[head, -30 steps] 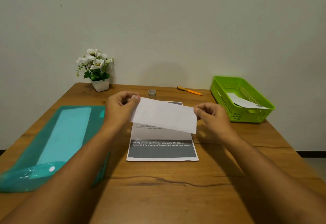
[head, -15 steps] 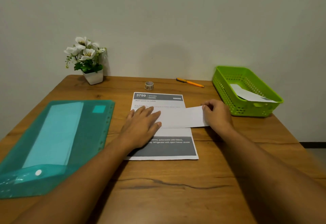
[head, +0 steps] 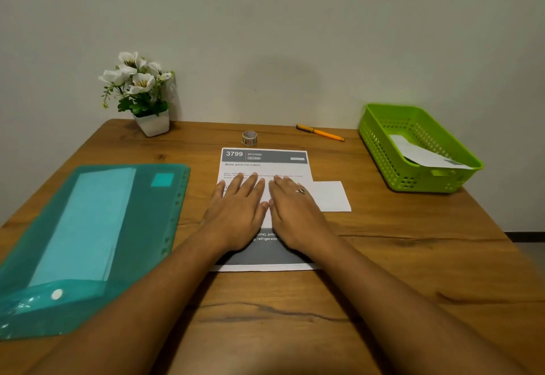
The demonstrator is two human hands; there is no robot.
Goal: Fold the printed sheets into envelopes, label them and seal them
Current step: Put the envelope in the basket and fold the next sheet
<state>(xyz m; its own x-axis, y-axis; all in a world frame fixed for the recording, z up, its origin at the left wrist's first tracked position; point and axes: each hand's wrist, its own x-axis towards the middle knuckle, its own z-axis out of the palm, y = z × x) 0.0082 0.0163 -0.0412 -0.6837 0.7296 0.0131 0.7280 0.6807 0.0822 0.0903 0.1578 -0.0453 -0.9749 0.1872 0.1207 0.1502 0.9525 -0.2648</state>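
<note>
On the sheet [head: 265,165], a folded paper [head: 331,196] was pressed by the flat left hand [head: 239,212] and right hand [head: 296,212]; labelling and sealing were judged undone.

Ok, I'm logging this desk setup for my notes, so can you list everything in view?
table: one, brown wood, under everything
printed sheet: one, white with grey bands, table centre
folded paper: one, white, across the printed sheet, sticking out to the right
tape roll: one, greyish, just behind the printed sheet
pen: one, orange, rear, right of the tape roll
basket: one, lime green, rear right
white paper: one, lying inside the basket
folder: one, teal, see-through, left side
potted flowers: one, white blooms, white pot, rear left
left hand: flat on the printed sheet
right hand: flat on the folded paper, wearing a ring
</note>
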